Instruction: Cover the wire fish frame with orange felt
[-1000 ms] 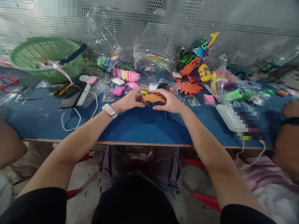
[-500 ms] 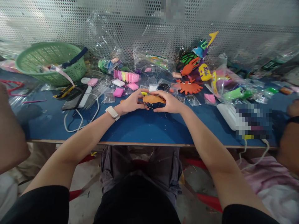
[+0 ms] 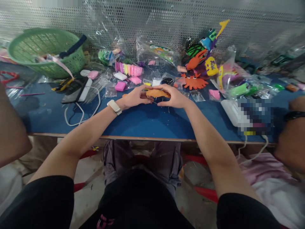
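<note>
Between my two hands is a rounded lump of orange modelling clay [image 3: 157, 93], with a dark, shiny underside that I cannot make out clearly. My left hand [image 3: 134, 96] curls round its left side, thumb low and fingers on top. On the opposite side my right hand [image 3: 175, 96] grips it, fingers over the upper edge and thumb beneath. Just beyond lie a white clay packet [image 3: 156, 83], a yellow piece [image 3: 147, 84] and a black clay packet [image 3: 168, 80]. An orange clay crab [image 3: 194, 81] sits to the right of them.
A green basket [image 3: 47, 66] stands at the back left, near a phone [image 3: 77, 92] with a white cable. Pink clay packets [image 3: 120, 86] and clear wrappers litter the blue table [image 3: 147, 124]. A white device [image 3: 230, 113] lies right. Other people's arms [image 3: 292, 136] flank me.
The whole view has shifted slightly, so the table appears higher. Both hands keep hold of the orange clay, with little visible change in their grip.
</note>
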`<action>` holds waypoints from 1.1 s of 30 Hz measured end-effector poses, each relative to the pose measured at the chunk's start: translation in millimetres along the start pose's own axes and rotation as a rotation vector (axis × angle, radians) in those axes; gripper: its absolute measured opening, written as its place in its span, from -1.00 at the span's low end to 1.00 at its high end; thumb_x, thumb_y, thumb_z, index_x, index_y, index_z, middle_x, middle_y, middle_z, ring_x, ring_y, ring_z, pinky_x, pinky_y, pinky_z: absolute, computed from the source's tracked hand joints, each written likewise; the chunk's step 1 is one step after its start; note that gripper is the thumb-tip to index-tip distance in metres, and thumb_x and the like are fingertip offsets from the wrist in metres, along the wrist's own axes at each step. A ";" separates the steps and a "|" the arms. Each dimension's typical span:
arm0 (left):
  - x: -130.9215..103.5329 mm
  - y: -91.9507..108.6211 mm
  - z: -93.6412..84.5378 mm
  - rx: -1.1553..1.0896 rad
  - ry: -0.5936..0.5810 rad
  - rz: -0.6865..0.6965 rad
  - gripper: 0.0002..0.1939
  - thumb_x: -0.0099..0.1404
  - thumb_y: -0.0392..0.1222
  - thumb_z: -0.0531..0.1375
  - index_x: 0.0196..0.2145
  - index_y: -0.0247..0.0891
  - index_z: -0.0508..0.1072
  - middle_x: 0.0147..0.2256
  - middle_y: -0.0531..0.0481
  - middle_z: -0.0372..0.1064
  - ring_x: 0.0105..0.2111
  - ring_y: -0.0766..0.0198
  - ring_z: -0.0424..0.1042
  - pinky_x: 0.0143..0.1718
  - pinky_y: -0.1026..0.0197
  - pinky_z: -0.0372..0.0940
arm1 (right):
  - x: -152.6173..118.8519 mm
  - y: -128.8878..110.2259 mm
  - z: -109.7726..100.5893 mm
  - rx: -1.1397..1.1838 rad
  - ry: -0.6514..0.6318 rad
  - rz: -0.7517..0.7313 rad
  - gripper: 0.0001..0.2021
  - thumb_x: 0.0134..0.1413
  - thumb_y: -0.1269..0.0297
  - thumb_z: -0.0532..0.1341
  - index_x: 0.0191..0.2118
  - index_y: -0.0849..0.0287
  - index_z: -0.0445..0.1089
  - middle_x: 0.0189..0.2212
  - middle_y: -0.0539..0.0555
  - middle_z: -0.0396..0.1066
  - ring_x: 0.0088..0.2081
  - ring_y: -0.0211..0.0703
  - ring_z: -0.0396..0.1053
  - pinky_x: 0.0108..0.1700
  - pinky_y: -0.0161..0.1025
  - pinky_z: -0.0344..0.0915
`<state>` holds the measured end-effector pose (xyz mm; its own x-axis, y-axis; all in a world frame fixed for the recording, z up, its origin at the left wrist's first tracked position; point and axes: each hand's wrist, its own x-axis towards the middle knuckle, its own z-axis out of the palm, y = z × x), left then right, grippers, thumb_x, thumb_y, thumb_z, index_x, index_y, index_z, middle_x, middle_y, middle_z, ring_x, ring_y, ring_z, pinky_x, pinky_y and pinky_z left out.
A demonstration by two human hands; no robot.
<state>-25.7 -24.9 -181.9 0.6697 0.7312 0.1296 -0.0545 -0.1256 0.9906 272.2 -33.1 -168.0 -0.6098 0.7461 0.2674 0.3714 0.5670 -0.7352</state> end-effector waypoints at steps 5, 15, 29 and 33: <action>0.8 1.4 2.0 -0.028 0.013 -0.005 -0.19 0.22 -0.39 0.58 0.35 -0.24 0.43 0.00 -0.22 0.74 0.06 0.00 0.79 0.10 0.04 0.64 | 0.3 0.9 0.0 -0.002 0.005 0.000 -0.09 0.07 -0.20 0.69 0.49 -0.11 0.53 0.46 0.22 0.51 0.49 0.56 0.47 0.62 0.54 0.35; -6.9 17.0 11.7 0.005 0.022 -0.151 -0.21 0.37 -0.34 0.50 0.46 -0.19 0.35 0.03 -0.25 0.71 -0.26 0.05 0.83 -0.25 0.15 0.60 | 0.0 -4.5 0.9 0.035 0.007 -0.004 -0.09 0.06 -0.26 0.69 0.47 -0.11 0.55 0.46 0.22 0.52 0.50 0.59 0.46 0.59 0.57 0.39; 1.4 9.5 -10.6 -0.228 0.043 -0.101 -0.70 0.58 -0.09 0.45 0.16 -0.23 0.63 -0.15 -0.07 0.69 -0.22 0.18 0.78 -0.14 0.14 0.61 | -0.1 -3.8 -0.3 0.063 0.014 0.014 -0.05 0.01 -0.30 0.71 0.46 -0.13 0.54 0.48 0.20 0.50 0.50 0.54 0.47 0.62 0.55 0.38; 3.1 4.8 -10.0 -0.207 0.048 -0.068 -0.67 0.52 -0.08 0.56 0.12 -0.20 0.66 -0.17 -0.01 0.67 -0.28 0.28 0.72 -0.13 0.18 0.60 | -0.6 -6.8 0.5 0.074 0.008 0.032 -0.07 0.06 -0.27 0.70 0.47 -0.08 0.53 0.49 0.22 0.50 0.51 0.51 0.47 0.64 0.50 0.38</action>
<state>-31.3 -16.5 -176.3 0.6412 0.7651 0.0597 -0.1652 0.0617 0.9843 269.7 -37.5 -163.5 -0.5930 0.7661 0.2479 0.3374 0.5160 -0.7874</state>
